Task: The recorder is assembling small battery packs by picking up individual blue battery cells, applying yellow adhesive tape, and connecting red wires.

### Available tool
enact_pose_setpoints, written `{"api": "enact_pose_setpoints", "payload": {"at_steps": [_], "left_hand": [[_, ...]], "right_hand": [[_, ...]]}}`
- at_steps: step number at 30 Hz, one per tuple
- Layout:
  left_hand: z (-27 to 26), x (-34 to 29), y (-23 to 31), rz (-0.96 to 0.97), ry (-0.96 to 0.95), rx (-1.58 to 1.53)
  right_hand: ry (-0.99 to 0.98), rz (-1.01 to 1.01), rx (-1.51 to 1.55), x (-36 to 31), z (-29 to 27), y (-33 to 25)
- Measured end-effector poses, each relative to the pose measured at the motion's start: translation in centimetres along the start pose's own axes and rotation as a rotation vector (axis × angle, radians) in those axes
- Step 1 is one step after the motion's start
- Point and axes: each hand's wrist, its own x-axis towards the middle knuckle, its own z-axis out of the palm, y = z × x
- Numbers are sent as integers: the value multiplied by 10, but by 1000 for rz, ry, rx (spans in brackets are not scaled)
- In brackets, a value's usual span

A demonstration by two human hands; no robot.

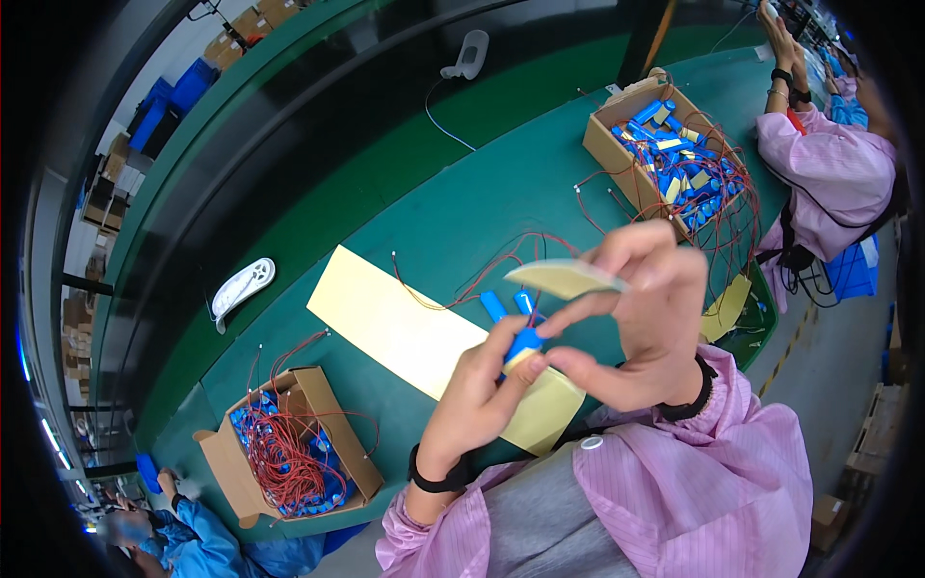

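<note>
My left hand [479, 390] is closed round a blue cylindrical battery [524, 341] with a pale yellow patch at its near end. Bent over from the right, my right hand [650, 318] brings its thumb and a finger to the same battery. Its other fingers pinch a small pale yellow sheet [568, 278], raised above the battery. Just beyond my hands, two more blue batteries [492, 306] lie on the green table with red wires. A long pale yellow strip [385, 323] runs beneath my left hand and reaches the table's near edge.
At the back right stands a cardboard box [619, 162] of blue wired batteries, some with yellow patches. Another open cardboard box [349, 433] at the left holds batteries and tangled red wires. White plastic pieces [245, 289] lie farther back. Co-workers sit at both sides.
</note>
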Motion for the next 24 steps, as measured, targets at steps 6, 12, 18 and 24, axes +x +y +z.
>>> {"api": "enact_pose_setpoints", "payload": {"at_steps": [6, 12, 18, 24], "left_hand": [[9, -6, 6, -62, -53, -71], [1, -7, 9, -121, -166, -103], [-6, 4, 16, -105, -157, -45], [-5, 10, 14, -137, -123, 48]], "right_hand": [[-236, -39, -125, 14, -8, -5], [-238, 151, 22, 17, -26, -12], [-159, 144, 3, 29, -50, -27], [62, 29, -301, 54, -110, -70]]}}
